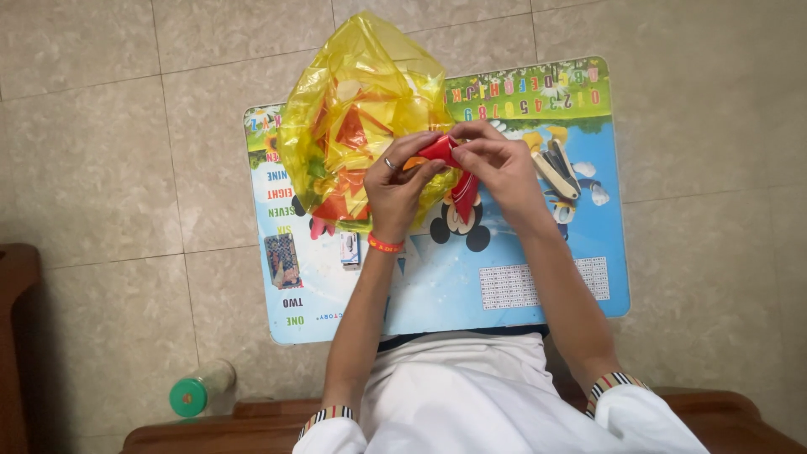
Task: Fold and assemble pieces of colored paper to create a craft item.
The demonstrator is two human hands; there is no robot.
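While both hands meet above the table, the left hand and the right hand each pinch the red paper piece, fingers closed narrowly on it. Just left of and behind this shared grip sits a yellow plastic bag holding red and orange pieces. A small box lies below the grip, near the left wrist.

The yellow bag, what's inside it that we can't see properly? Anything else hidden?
- Yellow bag, head view: the crinkled plastic blurs the orange and red pieces inside.
- Red piece: both hands, left and right, cover most of it.
- Bottle: only its green cap shows clearly.
- Small card on the table: too small to make out.
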